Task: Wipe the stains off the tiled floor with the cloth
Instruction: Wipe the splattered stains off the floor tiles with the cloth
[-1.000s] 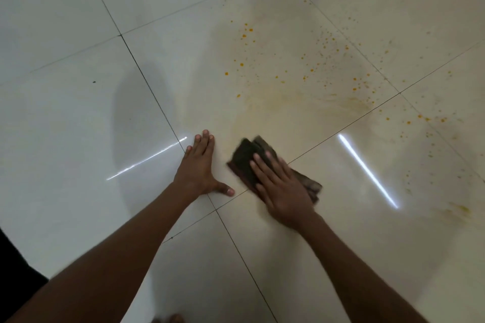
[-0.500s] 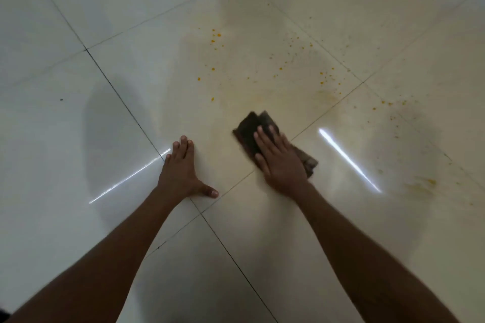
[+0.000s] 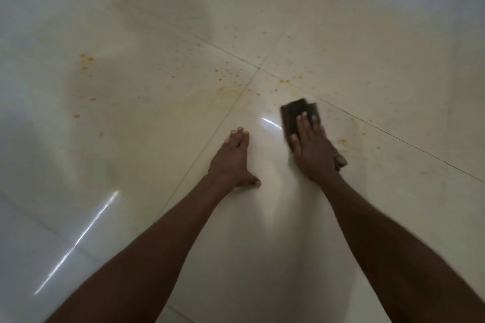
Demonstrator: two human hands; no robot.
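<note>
Cloth: pressed flat under right hand, fingers straight, for scrubbing stains. Left hand: spread flat on floor as bracing.

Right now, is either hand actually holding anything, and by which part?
The right hand presses flat on the middle of the dark cloth; no curled grip shows. The left hand rests bare on the tiled floor.

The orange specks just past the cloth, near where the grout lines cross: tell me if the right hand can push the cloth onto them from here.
Probably yes. The right hand lies flat on the cloth, and only bare tile separates it from the orange specks.
</note>
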